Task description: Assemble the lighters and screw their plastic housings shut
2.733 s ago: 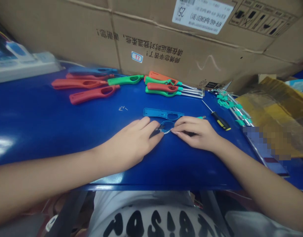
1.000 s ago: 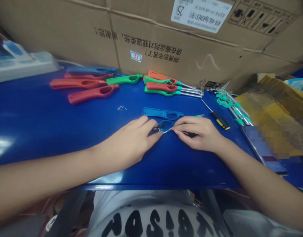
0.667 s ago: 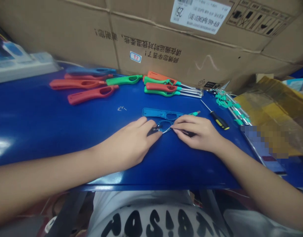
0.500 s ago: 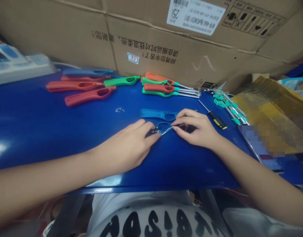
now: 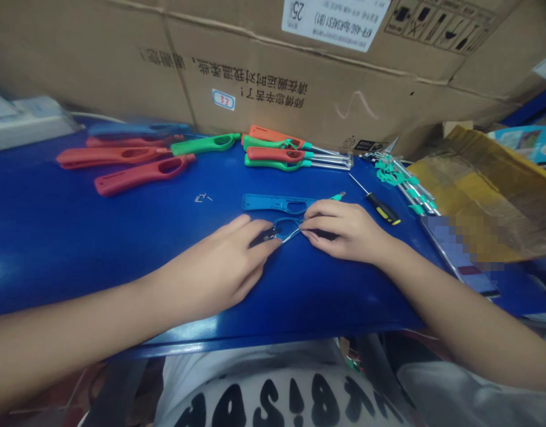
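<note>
Near the middle of the frame, the left hand (image 5: 230, 261) curls round a blue lighter casing (image 5: 287, 219), a black part (image 5: 261, 236) showing between thumb and forefinger. The right hand (image 5: 339, 228) pinches a white wire (image 5: 291, 235) at the casing's right end. Its fingers, higher half a second ago, have dropped a little, so the teal-tipped piece (image 5: 337, 197) shows again beyond the knuckles. The grips look the same, so I judge the wire is being adjusted, not finished. Another blue casing half (image 5: 266, 203) lies just above.
</note>
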The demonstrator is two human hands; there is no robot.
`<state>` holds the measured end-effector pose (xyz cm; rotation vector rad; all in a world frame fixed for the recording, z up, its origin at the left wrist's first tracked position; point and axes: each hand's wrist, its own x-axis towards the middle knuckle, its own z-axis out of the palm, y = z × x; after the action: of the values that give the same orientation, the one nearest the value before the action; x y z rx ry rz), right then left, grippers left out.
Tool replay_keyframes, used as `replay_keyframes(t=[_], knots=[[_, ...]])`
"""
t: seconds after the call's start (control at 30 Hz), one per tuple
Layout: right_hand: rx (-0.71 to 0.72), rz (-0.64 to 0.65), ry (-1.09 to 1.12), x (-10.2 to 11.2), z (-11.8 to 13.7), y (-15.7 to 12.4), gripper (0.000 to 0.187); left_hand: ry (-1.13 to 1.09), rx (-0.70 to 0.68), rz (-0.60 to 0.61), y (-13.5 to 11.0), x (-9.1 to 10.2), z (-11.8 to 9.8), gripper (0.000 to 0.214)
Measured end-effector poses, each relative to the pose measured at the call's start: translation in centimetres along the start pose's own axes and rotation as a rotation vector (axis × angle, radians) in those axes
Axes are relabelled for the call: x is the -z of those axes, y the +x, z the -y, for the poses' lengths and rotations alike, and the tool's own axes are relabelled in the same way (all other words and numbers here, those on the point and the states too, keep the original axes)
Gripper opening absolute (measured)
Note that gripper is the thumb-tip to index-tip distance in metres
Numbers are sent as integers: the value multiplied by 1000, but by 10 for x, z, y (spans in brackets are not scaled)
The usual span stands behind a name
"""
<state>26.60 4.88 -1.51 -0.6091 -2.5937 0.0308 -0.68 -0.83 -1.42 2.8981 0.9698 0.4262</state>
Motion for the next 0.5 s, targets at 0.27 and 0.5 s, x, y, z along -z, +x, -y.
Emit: replay_keyframes(t=[0.27,0.5], knots=[[23,-16,-14,-4,7,2,12,57,-34,-1,1,-1,0,38],[22,-10,62,-2,3,2,12,246,-113,19,0,-1,-2,40]])
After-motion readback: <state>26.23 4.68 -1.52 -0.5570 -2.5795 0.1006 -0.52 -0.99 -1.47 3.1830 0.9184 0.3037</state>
